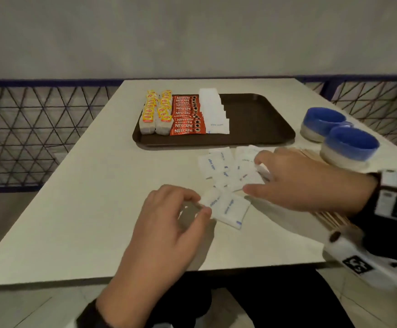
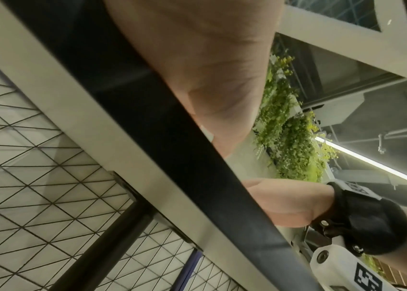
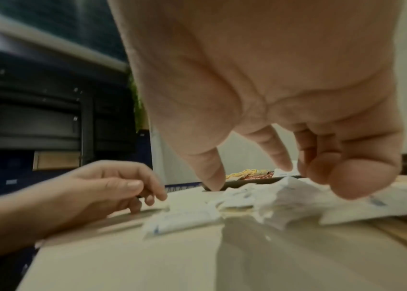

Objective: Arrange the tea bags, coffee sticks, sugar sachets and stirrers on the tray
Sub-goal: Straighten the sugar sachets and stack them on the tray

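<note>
A brown tray (image 1: 259, 119) holds two columns of yellow-labelled tea bags (image 1: 156, 112), a row of red coffee sticks (image 1: 186, 116) and a row of white sugar sachets (image 1: 214, 110). Loose sugar sachets (image 1: 218, 166) lie on the table in front of the tray. My left hand (image 1: 203, 205) pinches the edge of one near sachet (image 1: 230, 209) between thumb and fingers. My right hand (image 1: 255, 174) arches over the pile (image 3: 247, 196), its curled fingertips (image 3: 282, 159) gripping a crumpled sachet (image 3: 289, 189). Wooden stirrers (image 1: 330, 218) lie partly hidden under my right forearm.
Two blue-and-white cups (image 1: 323, 121) (image 1: 351, 146) stand at the right, near the table edge. The right half of the tray is bare. A wire-mesh fence (image 1: 27, 129) runs behind the table (image 1: 86, 221). The left wrist view shows mostly the table's edge and my palm (image 2: 210, 69).
</note>
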Motion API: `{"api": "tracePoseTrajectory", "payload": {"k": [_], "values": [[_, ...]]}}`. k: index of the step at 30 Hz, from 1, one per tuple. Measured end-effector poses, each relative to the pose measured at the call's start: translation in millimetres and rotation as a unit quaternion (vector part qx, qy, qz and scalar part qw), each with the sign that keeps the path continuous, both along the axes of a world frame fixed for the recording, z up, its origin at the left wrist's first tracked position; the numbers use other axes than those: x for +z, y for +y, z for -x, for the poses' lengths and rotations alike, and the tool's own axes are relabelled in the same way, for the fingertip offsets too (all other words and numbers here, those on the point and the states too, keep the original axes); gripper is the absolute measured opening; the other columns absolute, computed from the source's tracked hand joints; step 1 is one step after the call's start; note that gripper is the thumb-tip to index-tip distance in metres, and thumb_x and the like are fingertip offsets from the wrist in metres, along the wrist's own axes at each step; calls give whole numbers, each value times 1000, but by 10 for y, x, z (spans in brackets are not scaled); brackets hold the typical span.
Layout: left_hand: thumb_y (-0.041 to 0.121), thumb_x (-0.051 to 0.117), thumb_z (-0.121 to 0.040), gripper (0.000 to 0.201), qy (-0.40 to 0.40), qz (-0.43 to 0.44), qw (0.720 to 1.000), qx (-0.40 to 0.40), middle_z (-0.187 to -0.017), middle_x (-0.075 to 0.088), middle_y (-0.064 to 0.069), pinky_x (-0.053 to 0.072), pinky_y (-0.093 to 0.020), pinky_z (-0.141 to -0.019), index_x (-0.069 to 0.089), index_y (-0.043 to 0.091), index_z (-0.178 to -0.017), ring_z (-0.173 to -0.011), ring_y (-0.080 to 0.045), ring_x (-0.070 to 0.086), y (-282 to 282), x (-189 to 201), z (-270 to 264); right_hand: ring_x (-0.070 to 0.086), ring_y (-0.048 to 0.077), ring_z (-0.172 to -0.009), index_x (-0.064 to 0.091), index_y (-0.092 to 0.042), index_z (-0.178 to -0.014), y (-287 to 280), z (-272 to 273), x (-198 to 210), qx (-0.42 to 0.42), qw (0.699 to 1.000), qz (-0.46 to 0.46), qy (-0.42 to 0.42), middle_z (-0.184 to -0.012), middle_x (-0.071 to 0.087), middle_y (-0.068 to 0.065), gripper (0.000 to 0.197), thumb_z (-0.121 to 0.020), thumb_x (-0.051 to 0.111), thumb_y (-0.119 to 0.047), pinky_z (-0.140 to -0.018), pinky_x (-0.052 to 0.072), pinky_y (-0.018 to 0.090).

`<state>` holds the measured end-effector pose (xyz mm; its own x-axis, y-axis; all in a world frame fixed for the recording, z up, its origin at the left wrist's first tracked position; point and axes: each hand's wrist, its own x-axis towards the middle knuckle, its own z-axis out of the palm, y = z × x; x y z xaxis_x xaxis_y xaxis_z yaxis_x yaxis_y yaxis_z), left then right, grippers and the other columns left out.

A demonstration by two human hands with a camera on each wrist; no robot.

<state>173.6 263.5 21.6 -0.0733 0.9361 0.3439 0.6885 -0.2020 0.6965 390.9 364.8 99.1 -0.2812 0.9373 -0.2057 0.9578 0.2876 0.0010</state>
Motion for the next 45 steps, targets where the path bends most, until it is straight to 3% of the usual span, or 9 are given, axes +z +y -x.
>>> {"api": "tracePoseTrajectory", "payload": {"k": [4,7,10,16,20,28,36,40,45], "values": [[66,53,-86,53,65,64,994,63,-118,54,15,42,-34,-101,61,32,-126,-117,-11,45,132,-9,-85,54,9,-76,54,-21,-123,87,-37,-175,-14,999,-35,-32,-84,51,-10,58,-92,49,-69,-66,44,25],[79,49,-79,68,131,100,983,76,-118,51,13,37,-34,-99,58,34,-129,-119,-14,42,173,46,-192,53,11,-81,53,-18,-130,98,-29,-125,-16,1000,-9,22,-97,57,-7,49,-95,60,-52,-61,34,22],[80,51,-74,67,179,112,975,73,-111,44,15,31,-30,-92,57,38,-126,-115,-12,39,182,53,-248,53,16,-91,54,-20,-131,67,-35,-85,-20,997,-11,68,-115,63,0,41,-96,64,-38,-73,39,24],[58,59,-84,38,132,102,985,47,-105,49,21,32,-29,-89,62,45,-119,-107,-7,41,198,5,-176,68,17,-76,65,-26,-83,-83,-244,-136,-32,972,-40,229,-86,72,-4,16,-91,69,-40,-70,59,36],[42,70,-81,11,35,84,995,29,-98,57,22,46,-38,-93,64,46,-90,-101,-4,49,227,6,-138,71,21,-67,74,-12,-91,-460,-312,-247,-70,825,126,547,-81,76,5,7,-90,75,-19,-66,59,34],[7,78,-85,13,-275,58,959,-23,-93,78,4,59,-49,-87,75,18,-79,-89,-19,73,229,90,-166,44,23,-47,77,-14,-83,-559,-99,-670,-30,638,129,759,-62,64,1,10,-88,69,-10,-49,34,31],[5,73,-88,6,-400,49,915,-30,-85,77,-17,51,-32,-54,78,9,-89,-56,-31,56,165,164,-189,51,30,-59,69,-27,-125,-462,108,-780,-31,666,104,738,-82,71,1,40,-89,73,-9,-47,43,28],[8,63,-94,15,-422,66,902,-66,-88,77,-17,61,-46,-59,78,5,-97,-54,-30,62,146,154,-229,53,23,-57,78,-28,-102,-453,92,-819,-16,684,101,723,-72,65,3,16,-91,73,-17,-53,44,32],[22,62,-91,27,-459,58,879,-117,-92,77,-13,60,-32,-68,76,3,-103,-75,-20,72,138,140,-223,57,25,-60,73,-31,-84,-477,88,-808,8,686,107,720,-76,72,-4,8,-90,74,-25,-58,48,37]]}}
